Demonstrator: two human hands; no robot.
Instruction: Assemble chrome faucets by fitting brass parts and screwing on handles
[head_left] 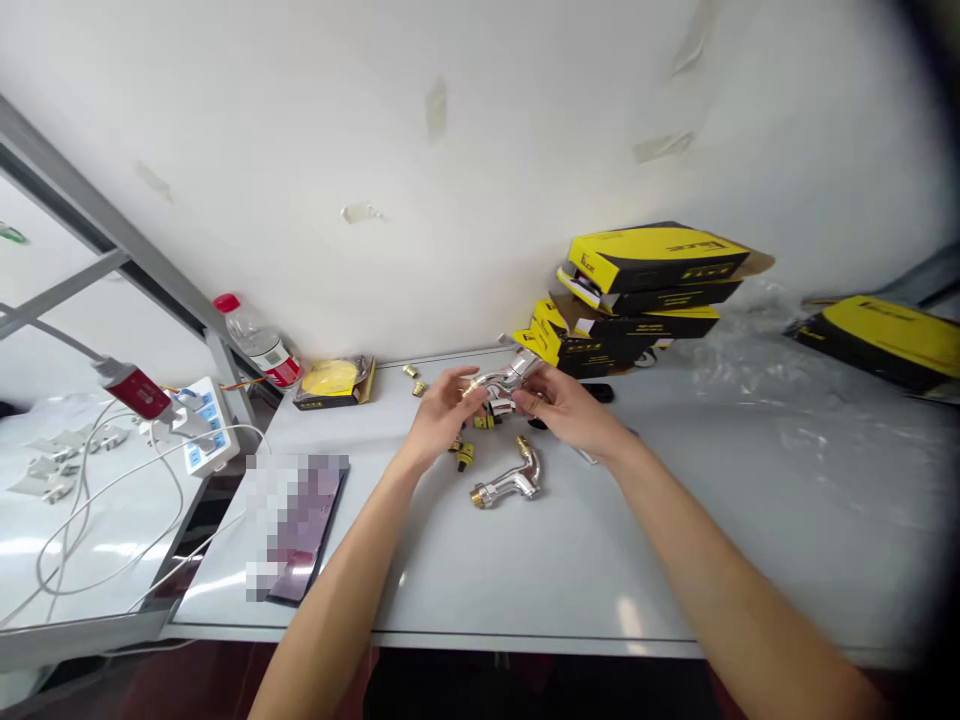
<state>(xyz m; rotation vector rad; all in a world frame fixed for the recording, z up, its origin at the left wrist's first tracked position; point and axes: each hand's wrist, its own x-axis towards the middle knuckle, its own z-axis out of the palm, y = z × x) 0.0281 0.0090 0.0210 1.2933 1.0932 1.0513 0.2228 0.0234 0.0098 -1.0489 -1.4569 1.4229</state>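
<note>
l hand (442, 415) + r hand (566, 402), fingers curled closed on smooth chrome pipe elbow (504, 383), brass-threaded twin (510, 480) just below on white tbl (750, 560)

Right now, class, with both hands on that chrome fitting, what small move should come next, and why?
Probably hold the chrome fitting in the left hand alone and free the right hand to pick up the brass piece just below, since both hands are on the fitting and the other fitting lying nearby shows brass ends.

Free tabletop (750, 530) right of the right hand (574, 410), chrome elbow fitting (506, 482) below it, stacked yellow boxes (637, 290) behind
</note>
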